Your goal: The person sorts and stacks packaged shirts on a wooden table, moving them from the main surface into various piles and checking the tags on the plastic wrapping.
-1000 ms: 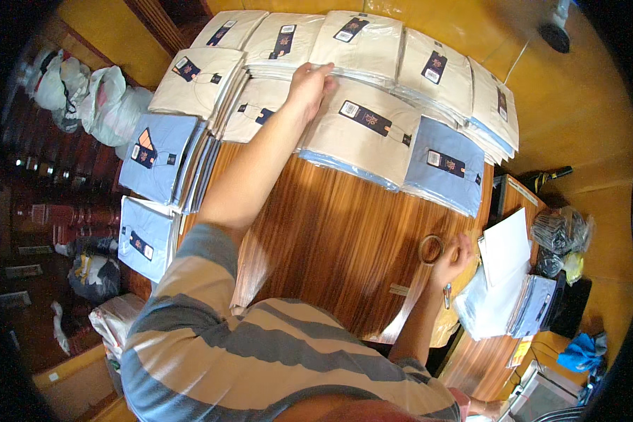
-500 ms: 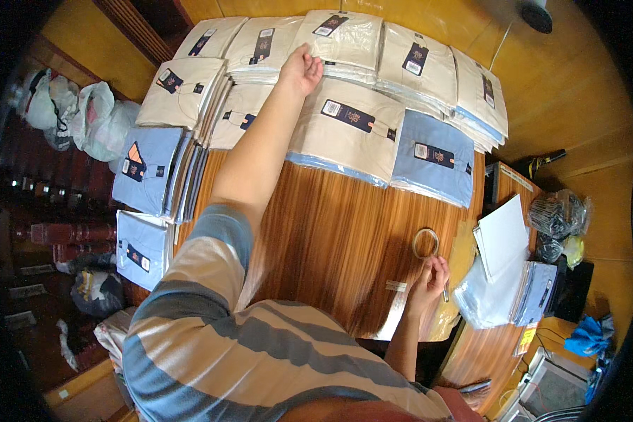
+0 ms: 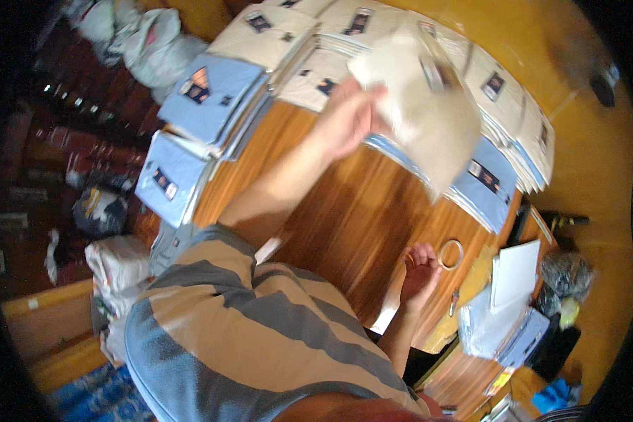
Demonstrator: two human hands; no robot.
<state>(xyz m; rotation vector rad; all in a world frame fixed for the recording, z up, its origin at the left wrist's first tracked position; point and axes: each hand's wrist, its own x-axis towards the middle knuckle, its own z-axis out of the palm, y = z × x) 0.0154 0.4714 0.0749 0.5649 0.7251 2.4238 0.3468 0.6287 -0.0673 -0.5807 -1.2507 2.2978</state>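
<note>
My left hand [image 3: 348, 118] is closed on the left edge of a folded beige garment in clear plastic [image 3: 429, 112], with a dark tag on it. The garment hangs tilted above the table, blurred by motion, and hides part of the stacks behind. My right hand [image 3: 420, 274] is open, its fingers loosely curled and empty, over the table's right part. Beside its fingertips lies a roll of tape [image 3: 450, 254]. A small metallic tool [image 3: 454, 302], too small to name, lies to the right of that hand.
Stacks of bagged beige garments [image 3: 267, 32] line the table's far side. Blue bagged ones [image 3: 214, 91] stand at left, another blue stack [image 3: 482, 179] at right. White sheets [image 3: 515, 274] and plastic sleeves [image 3: 478, 323] lie right of the wooden table [image 3: 316, 211]. Plastic bags [image 3: 155, 49] stand far left.
My left hand has lifted a beige bagged garment from the far stacks and drawn it nearer. My right hand has moved slightly left, away from the small metallic tool. The view has turned.
</note>
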